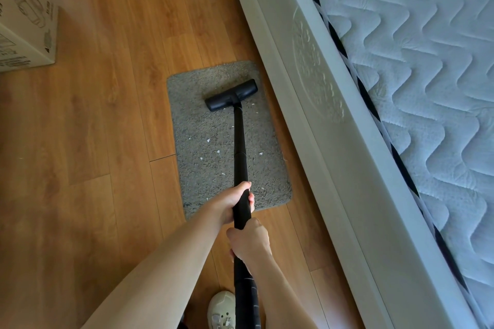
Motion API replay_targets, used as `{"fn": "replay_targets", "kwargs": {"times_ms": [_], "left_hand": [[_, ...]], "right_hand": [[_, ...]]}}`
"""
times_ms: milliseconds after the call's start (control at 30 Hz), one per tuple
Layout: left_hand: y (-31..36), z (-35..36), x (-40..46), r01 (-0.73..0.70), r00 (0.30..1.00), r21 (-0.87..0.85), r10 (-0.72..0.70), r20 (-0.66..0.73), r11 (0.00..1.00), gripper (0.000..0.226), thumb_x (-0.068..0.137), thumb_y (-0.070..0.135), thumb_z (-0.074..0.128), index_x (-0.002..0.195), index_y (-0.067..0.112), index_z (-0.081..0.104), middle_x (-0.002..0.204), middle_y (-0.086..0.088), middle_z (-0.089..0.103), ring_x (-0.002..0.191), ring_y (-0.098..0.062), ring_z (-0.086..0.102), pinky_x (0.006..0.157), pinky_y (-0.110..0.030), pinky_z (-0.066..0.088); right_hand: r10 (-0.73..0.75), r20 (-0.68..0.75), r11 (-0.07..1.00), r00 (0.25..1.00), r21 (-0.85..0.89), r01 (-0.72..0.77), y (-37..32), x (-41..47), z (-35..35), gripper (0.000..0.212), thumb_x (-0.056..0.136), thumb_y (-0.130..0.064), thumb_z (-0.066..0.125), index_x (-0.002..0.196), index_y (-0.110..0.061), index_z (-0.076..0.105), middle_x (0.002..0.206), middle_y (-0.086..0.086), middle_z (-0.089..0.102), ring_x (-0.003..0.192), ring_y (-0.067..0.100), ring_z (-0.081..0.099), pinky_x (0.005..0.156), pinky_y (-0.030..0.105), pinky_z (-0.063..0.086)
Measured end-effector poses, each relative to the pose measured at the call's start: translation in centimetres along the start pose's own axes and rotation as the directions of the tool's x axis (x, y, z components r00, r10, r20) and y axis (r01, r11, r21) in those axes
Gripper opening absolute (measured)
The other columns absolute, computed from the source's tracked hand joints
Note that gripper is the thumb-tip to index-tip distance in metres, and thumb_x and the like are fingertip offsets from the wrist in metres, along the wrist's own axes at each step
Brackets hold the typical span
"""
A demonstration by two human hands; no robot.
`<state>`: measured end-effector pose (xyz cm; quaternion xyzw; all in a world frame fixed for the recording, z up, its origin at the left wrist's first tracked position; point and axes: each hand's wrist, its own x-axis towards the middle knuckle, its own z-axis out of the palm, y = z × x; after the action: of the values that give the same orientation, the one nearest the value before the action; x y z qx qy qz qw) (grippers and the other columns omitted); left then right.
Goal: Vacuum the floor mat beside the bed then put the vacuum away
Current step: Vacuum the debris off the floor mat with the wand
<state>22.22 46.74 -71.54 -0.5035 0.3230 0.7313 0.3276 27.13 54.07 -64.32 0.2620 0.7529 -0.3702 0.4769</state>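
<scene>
A grey shaggy floor mat (213, 147) lies on the wood floor beside the bed, dotted with small white scraps. The black vacuum wand (239, 139) runs from my hands up to its flat black floor head (231, 95), which sits on the far part of the mat. My left hand (232, 201) grips the wand from the left, fingers wrapped round it. Just below, my right hand (250, 242) grips the wand too. The ribbed hose (247, 299) continues down past my wrist.
The white bed frame (334, 120) with a quilted mattress (427, 61) runs diagonally along the right. A cardboard box (24, 16) stands at the upper left. My shoe (222, 310) shows at the bottom. Wood floor (93, 141) spreads to the left.
</scene>
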Motion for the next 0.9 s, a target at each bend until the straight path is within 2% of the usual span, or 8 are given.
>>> {"fn": "replay_targets", "kwargs": {"times_ms": [267,500,600,900], "left_hand": [[-1.0,1.0,-0.4,0.012,1.0,0.037,-0.012,0.009,0.999,0.023,0.096,0.022,0.053,0.079,0.011,0.041,0.049,-0.002,0.047,0.035,-0.011,0.046,0.039,-0.017,0.043],[-1.9,1.6,-0.9,0.014,1.0,0.071,-0.015,0.014,0.997,0.024,0.095,0.023,0.054,0.079,0.01,0.042,0.052,-0.002,0.048,0.036,-0.012,0.047,0.04,-0.018,0.044],[-2.4,1.8,-1.0,0.004,1.0,0.084,-0.006,0.018,0.996,0.024,0.095,0.023,0.054,0.079,0.01,0.042,0.053,-0.002,0.048,0.036,-0.012,0.047,0.04,-0.019,0.045],[-3.7,2.5,-1.4,0.013,1.0,0.115,-0.014,0.01,0.993,0.022,0.095,0.024,0.055,0.081,0.011,0.045,0.058,-0.002,0.048,0.039,-0.012,0.048,0.045,-0.02,0.045]], "right_hand": [[0.007,0.004,1.0,1.0,0.022,-0.007,1.0,-0.4,-0.6,0.037,0.085,-0.014,0.053,0.12,-0.002,0.047,0.104,0.019,0.066,0.072,0.028,0.061,0.055,0.029,0.05],[0.0,0.002,1.0,1.0,0.028,0.0,1.9,-1.2,-1.6,0.035,0.084,-0.014,0.053,0.117,-0.001,0.049,0.09,0.013,0.062,0.068,0.026,0.06,0.046,0.025,0.044],[0.0,0.009,1.0,1.0,0.02,0.0,2.3,-1.6,-1.9,0.035,0.085,-0.013,0.052,0.118,-0.001,0.047,0.088,0.013,0.061,0.059,0.02,0.057,0.044,0.024,0.043],[-0.01,0.015,1.0,1.0,0.026,0.009,3.6,-2.0,-2.8,0.035,0.086,-0.012,0.052,0.119,-0.002,0.047,0.083,0.01,0.059,0.055,0.017,0.056,0.045,0.023,0.045]]}}
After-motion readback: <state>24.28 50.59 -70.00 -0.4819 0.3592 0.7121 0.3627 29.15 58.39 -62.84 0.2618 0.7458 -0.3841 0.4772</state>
